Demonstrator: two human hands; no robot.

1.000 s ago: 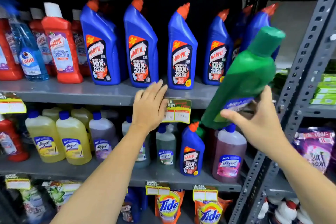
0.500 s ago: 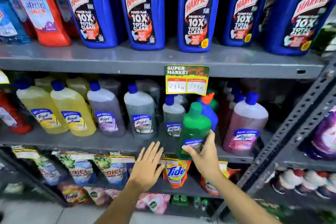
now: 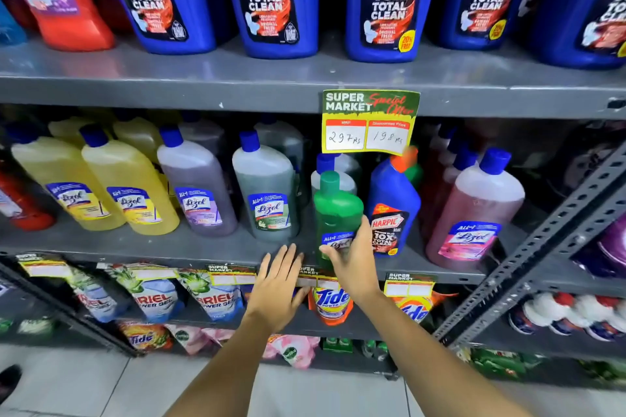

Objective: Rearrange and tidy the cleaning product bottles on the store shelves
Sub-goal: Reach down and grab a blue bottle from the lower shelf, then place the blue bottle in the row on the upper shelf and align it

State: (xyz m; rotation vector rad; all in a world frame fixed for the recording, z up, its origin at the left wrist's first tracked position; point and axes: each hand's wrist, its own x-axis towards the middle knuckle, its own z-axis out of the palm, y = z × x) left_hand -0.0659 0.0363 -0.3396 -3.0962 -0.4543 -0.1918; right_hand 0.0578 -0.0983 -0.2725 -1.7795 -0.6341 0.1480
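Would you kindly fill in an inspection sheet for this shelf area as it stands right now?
Surface: grey metal middle shelf, stocked along its front.
Job's things: green Lizol bottle upright near the front edge, beside a small blue Harpic bottle; yellow Lizol bottles to the left, pink Lizol bottle to the right.
Clutter: special-offer price tag hangs over the bottles behind.
Hands: right hand grips the green bottle's lower part; left hand open, flat at the shelf edge.
Cables: nothing seen.
Surroundings: large Harpic bottles above; Tide pouch below.
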